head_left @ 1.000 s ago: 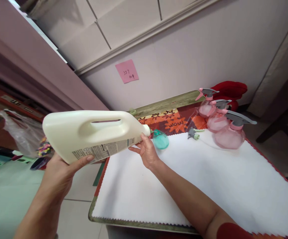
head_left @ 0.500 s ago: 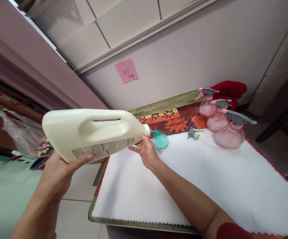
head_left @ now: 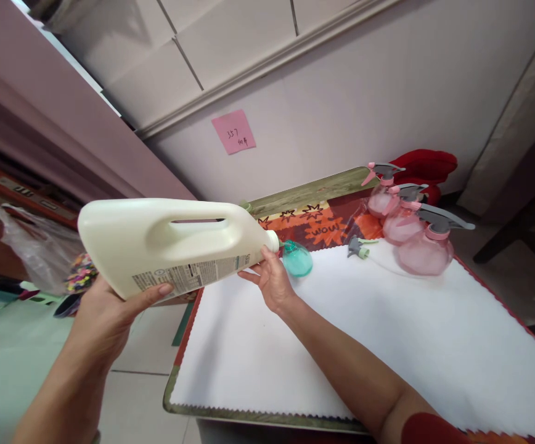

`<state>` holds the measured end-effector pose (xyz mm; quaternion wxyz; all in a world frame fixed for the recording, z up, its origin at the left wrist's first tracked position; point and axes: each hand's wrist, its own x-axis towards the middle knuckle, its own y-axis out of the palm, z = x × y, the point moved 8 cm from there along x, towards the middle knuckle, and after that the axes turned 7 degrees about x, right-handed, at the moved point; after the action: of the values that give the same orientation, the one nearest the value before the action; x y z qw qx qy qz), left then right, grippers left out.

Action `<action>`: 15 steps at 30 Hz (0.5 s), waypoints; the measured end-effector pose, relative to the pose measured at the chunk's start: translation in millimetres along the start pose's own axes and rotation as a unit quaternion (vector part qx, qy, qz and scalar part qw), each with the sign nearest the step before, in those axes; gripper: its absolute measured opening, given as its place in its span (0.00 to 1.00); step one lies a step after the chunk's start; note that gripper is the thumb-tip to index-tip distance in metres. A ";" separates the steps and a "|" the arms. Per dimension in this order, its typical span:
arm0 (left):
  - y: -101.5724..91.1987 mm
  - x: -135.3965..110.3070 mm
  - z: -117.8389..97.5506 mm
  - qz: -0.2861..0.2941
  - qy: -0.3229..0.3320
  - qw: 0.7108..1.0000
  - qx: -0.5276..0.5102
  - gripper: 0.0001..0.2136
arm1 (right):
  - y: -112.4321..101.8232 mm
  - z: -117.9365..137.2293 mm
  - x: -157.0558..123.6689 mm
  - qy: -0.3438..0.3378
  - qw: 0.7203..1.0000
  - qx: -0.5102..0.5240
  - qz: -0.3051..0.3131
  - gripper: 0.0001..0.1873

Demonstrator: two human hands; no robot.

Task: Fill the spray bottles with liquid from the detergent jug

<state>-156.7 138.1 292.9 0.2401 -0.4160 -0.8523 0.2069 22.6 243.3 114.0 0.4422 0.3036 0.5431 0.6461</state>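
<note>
A large cream plastic jug with a moulded handle lies tilted nearly sideways in the air, its open mouth to the right. My left hand grips its base from below, thumb on the printed label. My right hand holds the jug's neck from beneath. Just past the mouth stands a small green translucent bottle without a spray head; a thin greenish strand seems to run between the two. A grey and green spray trigger with a clear tube lies on the white sheet.
Three pink spray bottles with grey triggers stand at the right, a red cushion-like item behind them. Patterned cloth shows at the table's back edge. A plastic bag hangs at left. A pink note is on the wall.
The jug and both hands keep nearly the same pose. The whole view has shifted very slightly.
</note>
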 end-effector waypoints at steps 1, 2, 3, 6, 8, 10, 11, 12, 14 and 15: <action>1.2 0.1 1.0 0.004 -0.013 1.000 -0.009 0.31 | -0.2 -0.1 0.3 0.000 1.000 0.001 0.000 0.30; 2.2 0.2 1.8 0.009 -0.024 1.000 -0.017 0.30 | -0.4 -0.2 0.5 0.001 1.000 0.002 0.000 0.30; 3.1 0.3 1.9 0.012 -0.030 0.999 -0.026 0.30 | -0.6 -0.2 0.6 0.002 1.000 0.003 0.000 0.30; 4.3 0.5 -1.8 0.016 -0.022 0.999 -0.033 0.30 | -0.4 0.3 0.8 0.001 1.000 0.006 0.000 0.30; 4.4 0.7 -4.8 0.017 -0.016 0.999 -0.026 0.29 | 0.1 1.0 0.7 0.000 1.000 0.007 0.002 0.29; 4.1 1.2 -7.3 0.016 -0.014 1.000 -0.013 0.28 | 0.3 1.4 0.8 0.001 1.000 0.008 0.003 0.29; 3.9 1.8 -8.2 0.016 -0.016 1.000 -0.006 0.28 | 0.2 1.6 1.0 0.001 1.000 0.009 0.004 0.29; 3.6 2.6 -8.9 0.015 -0.017 1.000 0.001 0.29 | 0.1 1.7 1.2 0.001 1.000 0.011 0.004 0.29; 3.0 4.6 -9.8 0.011 -0.020 1.000 0.010 0.31 | -0.4 1.6 1.7 0.001 1.000 0.013 0.006 0.29; 3.0 5.6 -10.0 0.011 -0.021 1.000 0.013 0.32 | -0.7 1.3 1.9 0.002 1.000 0.014 0.006 0.29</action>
<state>-152.1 145.9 300.5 0.2249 -0.4180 -0.8499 0.2290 23.1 245.6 113.4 0.4329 0.3121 0.5509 0.6416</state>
